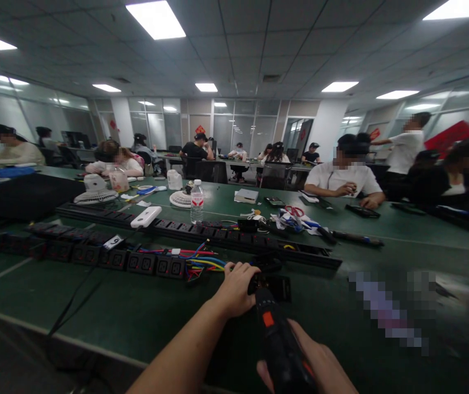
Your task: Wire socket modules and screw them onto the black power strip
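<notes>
My right hand (320, 366) is wrapped round a black electric screwdriver (277, 342) with an orange switch, its tip pointing away at a small black socket module (273, 284) on the green table (115, 312). My left hand (236, 287) is closed on the left side of that module and steadies it. Just left of my left hand, red, blue and yellow wires (201, 262) spill from a row of black socket modules (135, 260).
A long black power strip (201, 232) runs across the table behind the module. A water bottle (197, 201), small fans (94, 191), a white box (246, 195) and scissors (295, 210) lie further back. Several other people sit at the far side and at other tables.
</notes>
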The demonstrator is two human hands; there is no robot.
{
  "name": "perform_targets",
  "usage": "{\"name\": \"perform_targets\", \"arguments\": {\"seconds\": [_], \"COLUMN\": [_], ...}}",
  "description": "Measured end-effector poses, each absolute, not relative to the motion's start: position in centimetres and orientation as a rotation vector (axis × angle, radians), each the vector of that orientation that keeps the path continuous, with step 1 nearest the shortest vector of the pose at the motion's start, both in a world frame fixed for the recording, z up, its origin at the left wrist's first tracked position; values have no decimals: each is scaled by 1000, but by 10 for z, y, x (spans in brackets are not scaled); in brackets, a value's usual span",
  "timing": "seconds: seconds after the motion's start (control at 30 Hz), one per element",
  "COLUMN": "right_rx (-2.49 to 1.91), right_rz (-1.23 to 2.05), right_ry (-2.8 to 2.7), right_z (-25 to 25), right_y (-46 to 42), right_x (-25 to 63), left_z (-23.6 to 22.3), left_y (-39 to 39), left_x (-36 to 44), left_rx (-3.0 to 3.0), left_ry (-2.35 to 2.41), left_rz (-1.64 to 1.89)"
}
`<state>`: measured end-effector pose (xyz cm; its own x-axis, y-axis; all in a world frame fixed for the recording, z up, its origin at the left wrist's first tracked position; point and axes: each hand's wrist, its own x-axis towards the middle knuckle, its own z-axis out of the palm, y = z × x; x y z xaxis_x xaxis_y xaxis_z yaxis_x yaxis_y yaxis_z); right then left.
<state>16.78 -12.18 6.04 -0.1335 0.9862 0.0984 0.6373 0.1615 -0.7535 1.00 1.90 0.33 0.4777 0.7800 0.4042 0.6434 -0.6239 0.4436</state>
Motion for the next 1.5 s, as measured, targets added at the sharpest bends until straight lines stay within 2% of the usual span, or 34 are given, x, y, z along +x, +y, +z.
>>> {"name": "perform_targets", "arguments": {"seconds": [0.1, 0.37, 0.53, 0.9, 1.03, 1.2, 1.5], "right_rx": [-1480, -1385, -1424, -1492, -1451, -1486, -1511], "right_rz": [828, 720, 623, 568, 631, 752, 731], "right_ry": [-1977, -1866, -1984, -1969, -1922, -1842, -1858], "right_z": [81, 95, 98, 82, 76, 69, 74], "right_y": [-123, -141, -149, -159, -158, -150, -148], "right_x": [172, 168, 168, 171, 165, 157, 154], "left_z": [5, 5, 6, -1, -3, -3, -2], "left_y": [17, 13, 8, 13, 12, 14, 16], "left_x": [11, 15, 16, 16, 14, 13, 12], "left_rx": [2483, 2472, 2511, 2547, 2561, 2567, 2549], "left_ry": [1234, 1269, 1209, 1194, 1180, 1209, 1176], "left_rz": [831, 825, 854, 864, 929, 851, 885]}}
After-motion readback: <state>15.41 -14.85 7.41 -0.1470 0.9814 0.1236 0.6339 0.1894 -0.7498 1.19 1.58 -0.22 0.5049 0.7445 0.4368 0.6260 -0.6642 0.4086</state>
